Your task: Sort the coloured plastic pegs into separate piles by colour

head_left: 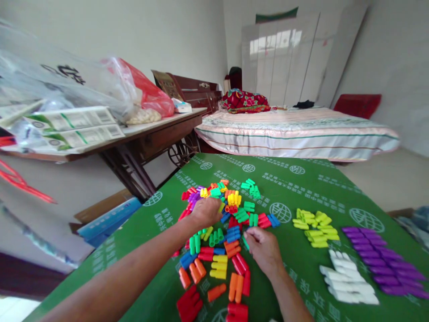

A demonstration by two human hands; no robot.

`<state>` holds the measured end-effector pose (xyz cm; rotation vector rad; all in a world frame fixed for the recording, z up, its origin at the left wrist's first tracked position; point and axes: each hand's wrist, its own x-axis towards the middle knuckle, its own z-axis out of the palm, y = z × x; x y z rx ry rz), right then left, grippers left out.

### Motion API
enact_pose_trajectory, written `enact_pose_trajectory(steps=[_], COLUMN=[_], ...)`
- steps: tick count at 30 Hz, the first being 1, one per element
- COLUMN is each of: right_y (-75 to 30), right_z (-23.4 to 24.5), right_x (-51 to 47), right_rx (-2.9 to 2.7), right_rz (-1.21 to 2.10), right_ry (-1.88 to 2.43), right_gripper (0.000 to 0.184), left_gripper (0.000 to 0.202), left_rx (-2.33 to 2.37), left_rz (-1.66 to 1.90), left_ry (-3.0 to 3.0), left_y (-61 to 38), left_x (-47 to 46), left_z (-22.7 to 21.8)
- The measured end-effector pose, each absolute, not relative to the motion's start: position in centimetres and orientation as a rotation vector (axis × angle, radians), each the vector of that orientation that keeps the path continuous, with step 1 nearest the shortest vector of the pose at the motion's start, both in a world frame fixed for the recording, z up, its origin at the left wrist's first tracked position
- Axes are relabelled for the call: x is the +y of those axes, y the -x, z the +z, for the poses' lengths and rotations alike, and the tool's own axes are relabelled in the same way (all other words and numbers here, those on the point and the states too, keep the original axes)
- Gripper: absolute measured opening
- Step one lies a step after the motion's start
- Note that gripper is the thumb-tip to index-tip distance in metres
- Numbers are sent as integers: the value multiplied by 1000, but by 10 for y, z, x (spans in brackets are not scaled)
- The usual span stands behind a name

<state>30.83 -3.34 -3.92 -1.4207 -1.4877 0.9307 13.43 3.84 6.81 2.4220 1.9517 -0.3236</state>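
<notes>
A heap of mixed coloured plastic pieces (219, 232) lies on the green table (301, 179). My left hand (206, 211) rests on top of the heap with its fingers curled down among the pieces; what it grips is hidden. My right hand (263, 248) sits at the heap's right edge, fingers pinched on a small green piece (246, 243). Sorted to the right lie a yellow-green group (315, 228), a white group (346, 277) and a purple group (385, 264).
A wooden side table (157, 132) at the left carries plastic bags (67, 85) and flat boxes (77, 127). Behind the green table stands a bed (295, 129) with a red bundle (244, 100). A white wardrobe (288, 58) lines the back wall.
</notes>
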Motion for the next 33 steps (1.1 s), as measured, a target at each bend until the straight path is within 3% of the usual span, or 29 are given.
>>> enact_pose_trajectory(steps=[13, 21, 24, 26, 31, 33], right_y=[-309, -308, -308, -308, -308, -308], right_z=[-35, -36, -33, -30, -22, -23], right_x=[-34, -33, -33, -33, -34, -34], right_rx=[-1451, -1415, -1345, -1252, -1176, -1240], right_rz=[919, 966, 1002, 1054, 1111, 1066], right_ry=[1410, 1382, 1347, 1316, 1187, 1160], right_gripper=[24, 23, 24, 29, 62, 61], left_gripper=[28, 51, 56, 54, 49, 45], left_rx=[1879, 1395, 1228, 1169, 995, 941], left_rz=[-13, 527, 577, 555, 399, 371], left_ry=[-2118, -1523, -1363, -1315, -1214, -1189], left_y=[-128, -123, -128, -132, -139, -139], left_x=[67, 50, 45, 42, 30, 26], left_z=[60, 71, 68, 67, 65, 64])
